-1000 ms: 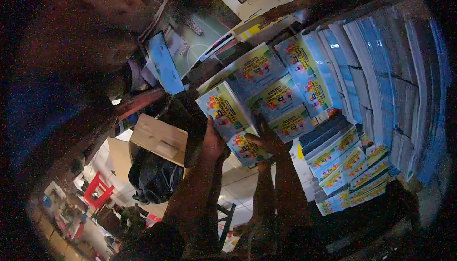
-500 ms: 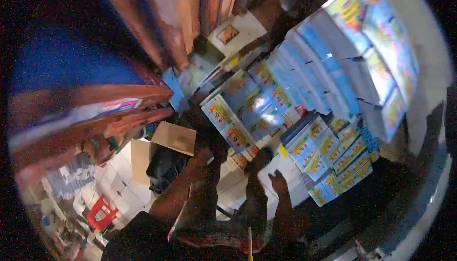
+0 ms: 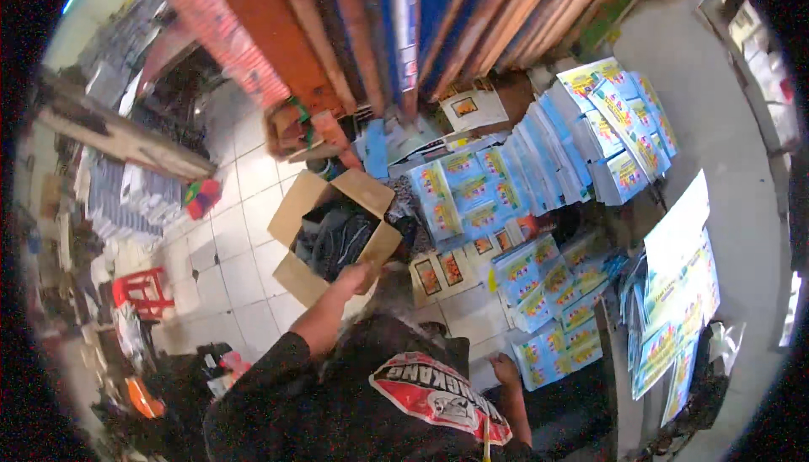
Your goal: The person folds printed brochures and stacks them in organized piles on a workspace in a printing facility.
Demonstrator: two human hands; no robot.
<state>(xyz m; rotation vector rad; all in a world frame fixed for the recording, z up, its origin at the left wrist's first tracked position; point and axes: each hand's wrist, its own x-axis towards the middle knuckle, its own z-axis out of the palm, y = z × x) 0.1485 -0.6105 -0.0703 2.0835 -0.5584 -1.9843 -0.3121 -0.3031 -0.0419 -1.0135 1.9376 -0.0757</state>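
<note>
An open cardboard box (image 3: 368, 188) stands on the floor at centre-left with dark cloth or a bag (image 3: 335, 239) inside. My left hand (image 3: 357, 279) is closed at the near corner of the box, by its right-hand flap; the fingertips are partly hidden. Lower right, my right hand (image 3: 505, 369) hangs low with its fingers apart and nothing visible in it. Beside that hand lies a stack of light-blue printed booklets (image 3: 539, 361); whether they touch is unclear. My black shirt with a red and white print hides the floor below.
More booklet stacks (image 3: 472, 188) line the far side, with a leaning row (image 3: 543, 154) and a tall pile (image 3: 674, 302) at right. Wooden boards (image 3: 506, 19) rise behind. A red plastic stool (image 3: 143, 291) and paper stacks (image 3: 126, 196) stand left on the tiled floor (image 3: 244, 251).
The view has swung, bringing more of the left floor and the right-hand pile into sight. My torso leans further in, and my left hand now meets the box's near corner.
</note>
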